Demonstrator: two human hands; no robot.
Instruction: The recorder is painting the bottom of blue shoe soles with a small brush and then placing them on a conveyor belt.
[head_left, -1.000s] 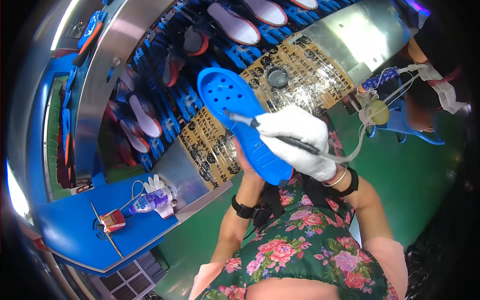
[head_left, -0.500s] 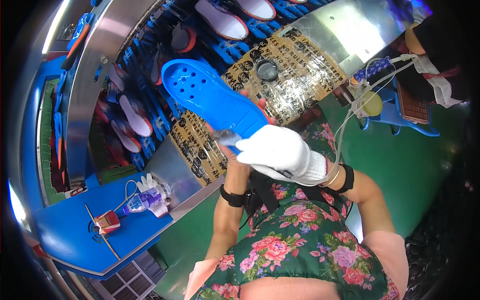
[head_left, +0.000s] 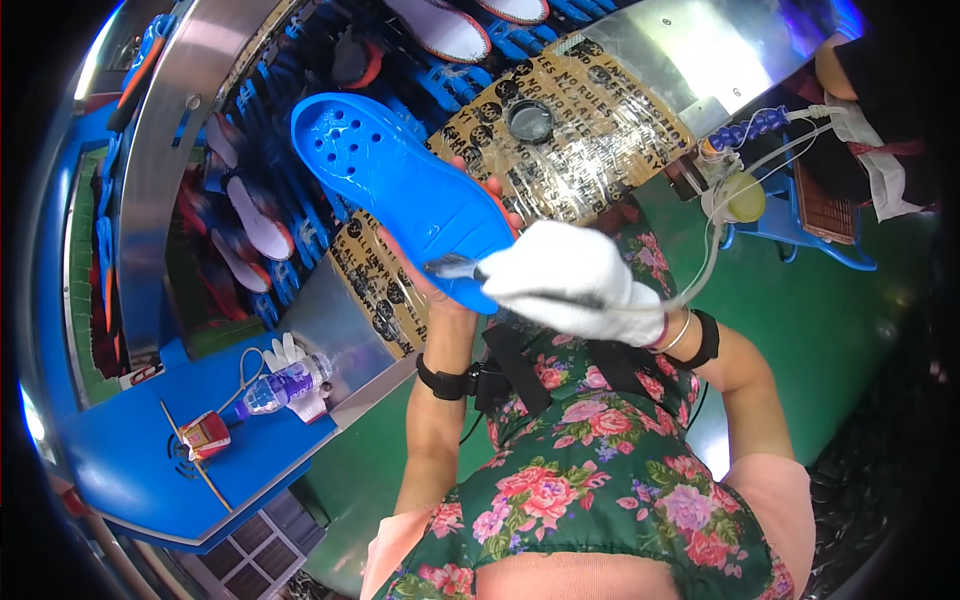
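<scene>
My bare left hand point(head_left: 437, 298) holds a blue shoe sole point(head_left: 415, 190) from below, its fingers showing past the sole's right edge. The sole is tilted, with a cluster of round holes at its far end and a wet shine over part of its surface. My right hand point(head_left: 565, 280), in a white knit glove, is closed around a brush whose dark, wet bristles point(head_left: 455, 267) touch the sole near its heel end. Most of the brush handle is hidden in the glove. A clear tube point(head_left: 712, 250) runs from beside the right wrist toward the upper right.
Shoe uppers point(head_left: 445, 28) and blue parts crowd a rack beyond the sole. A taped cardboard sheet point(head_left: 580, 130) with a round dark lid point(head_left: 530, 121) covers the metal ledge. On the left, a blue table point(head_left: 130, 450) bears a bottle point(head_left: 285, 388) and a white glove point(head_left: 312, 402). A blue stool stands right.
The sole and both hands have shifted left and slightly toward me. The brush has moved along the sole's heel area, with its bristles now lying flatter. The rack's shoe uppers have shifted slightly.
</scene>
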